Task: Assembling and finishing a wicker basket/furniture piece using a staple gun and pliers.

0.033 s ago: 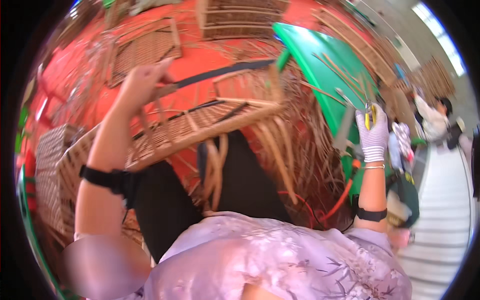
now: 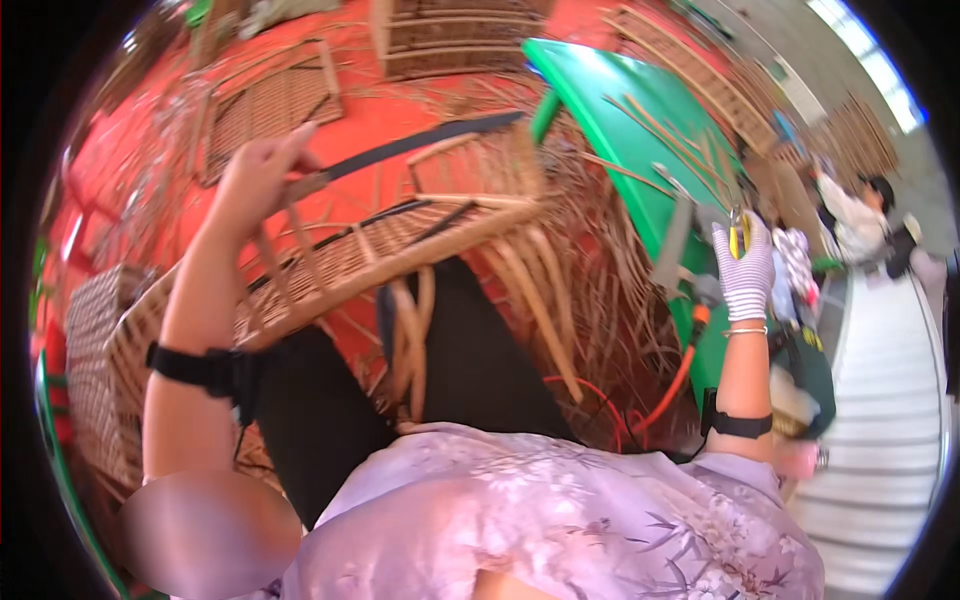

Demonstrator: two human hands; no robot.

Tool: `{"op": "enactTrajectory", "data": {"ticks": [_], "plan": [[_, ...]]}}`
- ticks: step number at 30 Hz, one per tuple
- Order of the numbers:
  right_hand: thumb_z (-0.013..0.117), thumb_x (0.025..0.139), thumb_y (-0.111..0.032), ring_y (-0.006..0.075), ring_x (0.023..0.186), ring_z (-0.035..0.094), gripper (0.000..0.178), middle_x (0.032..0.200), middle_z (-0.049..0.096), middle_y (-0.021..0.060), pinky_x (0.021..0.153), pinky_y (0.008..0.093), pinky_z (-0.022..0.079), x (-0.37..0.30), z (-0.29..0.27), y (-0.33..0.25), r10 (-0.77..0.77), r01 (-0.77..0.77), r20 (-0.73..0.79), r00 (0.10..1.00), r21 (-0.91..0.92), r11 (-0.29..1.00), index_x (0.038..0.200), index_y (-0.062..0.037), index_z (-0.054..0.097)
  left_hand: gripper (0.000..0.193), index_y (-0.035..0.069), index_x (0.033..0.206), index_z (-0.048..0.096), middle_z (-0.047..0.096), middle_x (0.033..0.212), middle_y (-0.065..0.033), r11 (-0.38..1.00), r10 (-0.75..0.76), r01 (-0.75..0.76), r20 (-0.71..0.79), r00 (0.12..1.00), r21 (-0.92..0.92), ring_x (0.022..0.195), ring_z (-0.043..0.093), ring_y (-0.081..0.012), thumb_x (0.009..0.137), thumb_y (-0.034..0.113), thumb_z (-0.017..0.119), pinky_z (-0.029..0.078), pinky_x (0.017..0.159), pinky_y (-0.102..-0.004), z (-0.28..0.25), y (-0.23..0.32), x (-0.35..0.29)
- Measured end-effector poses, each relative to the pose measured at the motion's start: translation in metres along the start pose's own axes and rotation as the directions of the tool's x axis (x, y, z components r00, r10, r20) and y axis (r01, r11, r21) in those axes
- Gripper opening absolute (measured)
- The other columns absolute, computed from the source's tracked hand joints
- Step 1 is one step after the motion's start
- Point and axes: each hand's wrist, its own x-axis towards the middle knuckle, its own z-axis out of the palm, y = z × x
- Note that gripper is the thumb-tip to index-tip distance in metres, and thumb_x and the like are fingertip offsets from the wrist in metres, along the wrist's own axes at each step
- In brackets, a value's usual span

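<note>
My bare left hand [image 2: 258,180] is closed around the upper left end of a wicker frame [image 2: 400,235], its fingers partly blurred. The frame is tilted across my thighs, with a woven base and upright posts. A dark strip [image 2: 430,145] runs along its upper rim, and loose rattan strands [image 2: 535,310] hang from its near right side. My right hand [image 2: 742,262], in a white and purple striped glove, is closed on yellow-handled pliers [image 2: 739,238] beside the green table [image 2: 620,110]. Close to this hand is a flat grey blade [image 2: 675,245].
Cane sticks [image 2: 665,140] lie on the green table. An orange hose [image 2: 675,375] curves beside it. Cane scraps litter the red floor [image 2: 380,120]. Woven panels [image 2: 270,110] and a basket [image 2: 105,350] surround me. Another person [image 2: 860,220] sits near a pale ribbed walkway [image 2: 880,400].
The whole view has shifted a little, so the frame and table appear further left. My right hand with the pliers sits slightly further right relative to the table. Both grips are the same.
</note>
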Motion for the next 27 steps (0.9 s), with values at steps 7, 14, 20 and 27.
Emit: {"op": "enactTrajectory", "data": {"ticks": [7, 14, 20, 27], "plan": [[0.064, 0.078, -0.061, 0.0358, 0.107, 0.060, 0.068, 0.121, 0.058, 0.0196, 0.091, 0.0442, 0.047, -0.079, -0.039, 0.108, 0.539, -0.383, 0.255, 0.803, -0.473, 0.793, 0.126, -0.0129, 0.054, 0.049, 0.001, 0.081, 0.070, 0.065, 0.076, -0.0036, 1.000, -0.024, 0.024, -0.028, 0.999, -0.011, 0.071, 0.061, -0.0094, 0.092, 0.048, 0.059, 0.049, 0.066, -0.0249, 0.003, -0.001, 0.010], [0.066, 0.081, -0.052, 0.0342, 0.113, 0.056, 0.057, 0.122, 0.056, 0.0165, 0.094, 0.0421, 0.046, -0.108, -0.015, 0.138, 0.305, -0.224, 0.141, 0.942, -0.411, 0.884, 0.121, -0.0115, 0.058, 0.053, 0.002, 0.080, 0.070, 0.059, 0.065, 0.0014, 0.993, -0.012, 0.009, 0.026, 1.000, 0.118, 0.063, 0.052, -0.0079, 0.092, 0.052, 0.056, 0.043, 0.060, -0.0260, 0.006, -0.007, 0.005], [0.072, 0.083, -0.025, 0.0325, 0.111, 0.057, 0.039, 0.118, 0.058, 0.0149, 0.095, 0.0401, 0.045, -0.065, -0.017, 0.019, -0.074, 0.069, -0.107, 0.992, -0.047, 0.997, 0.115, -0.0073, 0.061, 0.073, 0.005, 0.090, 0.071, 0.067, 0.082, -0.0173, 0.861, -0.022, 0.041, -0.043, 0.999, 0.507, 0.083, 0.065, -0.0328, 0.093, 0.067, 0.032, 0.047, 0.079, -0.0424, 0.016, 0.004, 0.006], [0.067, 0.083, -0.023, 0.0321, 0.093, 0.063, 0.024, 0.098, 0.066, 0.0119, 0.084, 0.0405, 0.049, -0.020, -0.014, -0.162, -0.757, 0.520, 0.029, 0.652, 0.710, 0.475, 0.101, -0.0070, 0.065, 0.072, 0.010, 0.113, 0.064, 0.066, 0.104, -0.0210, 0.744, -0.107, 0.060, 0.029, 0.994, 0.665, 0.104, 0.061, -0.0373, 0.093, 0.068, 0.027, 0.046, 0.090, -0.0450, 0.000, 0.013, -0.019]]}}
